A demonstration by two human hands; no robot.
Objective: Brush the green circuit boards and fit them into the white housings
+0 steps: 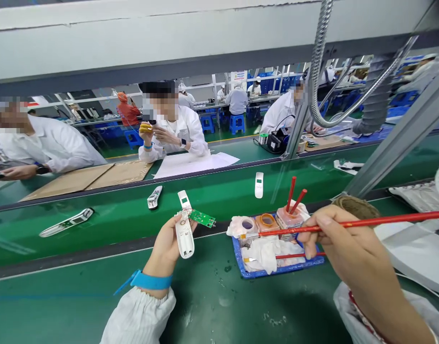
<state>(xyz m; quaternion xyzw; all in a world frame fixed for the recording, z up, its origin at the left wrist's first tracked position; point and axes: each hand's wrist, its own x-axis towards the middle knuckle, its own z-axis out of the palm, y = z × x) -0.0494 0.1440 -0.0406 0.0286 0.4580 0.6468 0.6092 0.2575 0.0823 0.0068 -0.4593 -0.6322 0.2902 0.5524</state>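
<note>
My left hand (168,241) is closed round a white handheld device shell (184,234), held upright over the green bench. A small green circuit board (202,218) sticks out from its right side. My right hand (336,239) pinches a long red-handled brush (377,221), lying almost level, with its tip over the blue tray (276,271). In the tray stand small open pots (266,221), white rags (265,253) and a cup holding two more red brushes (294,196).
Beyond runs a green conveyor (219,196) carrying several white device shells (154,197). Across it sit people in white coats, with cardboard sheets (93,177) and white paper (194,163) before them. A slanted metal post (394,143) and flexible hose (317,67) rise at the right.
</note>
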